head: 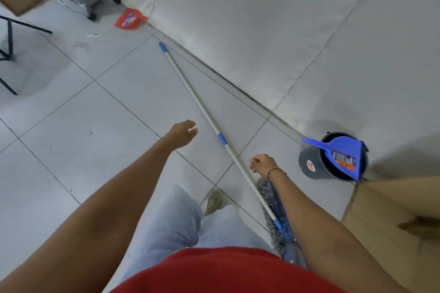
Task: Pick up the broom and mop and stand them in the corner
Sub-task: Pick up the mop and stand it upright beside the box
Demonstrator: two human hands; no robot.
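Bucket (316, 164): dark grey, round, standing on the tiled floor (71, 126) against the base of the white wall (262, 19), to the right of the mop.
Bucket contents: one blue dustpan (342, 152), set upright inside, its handle sticking out over the rim toward the left.
Cardboard box (385, 216): brown, at the right edge, just beside the bucket; contents cannot be told.
Mop (223, 140): lying flat on the floor, long pale pole with blue collar at mid-length and blue tip pointing toward the far corner; grey fringed head near the person's feet, partly under the right forearm.
Red dustpan (129, 19): on the floor in the far corner, by the wall.
Broom: cannot be identified in this view.
Left hand (182, 133): arm stretched forward and down, fingers loosely curled, holding nothing, just left of the mop pole and apart from it.
Right hand (263, 164): arm lowered, fingers loosely curled, empty, just right of the pole, not touching it; beaded bracelet (275, 170) at the wrist.
Person: red top, light jeans, standing over the mop head.
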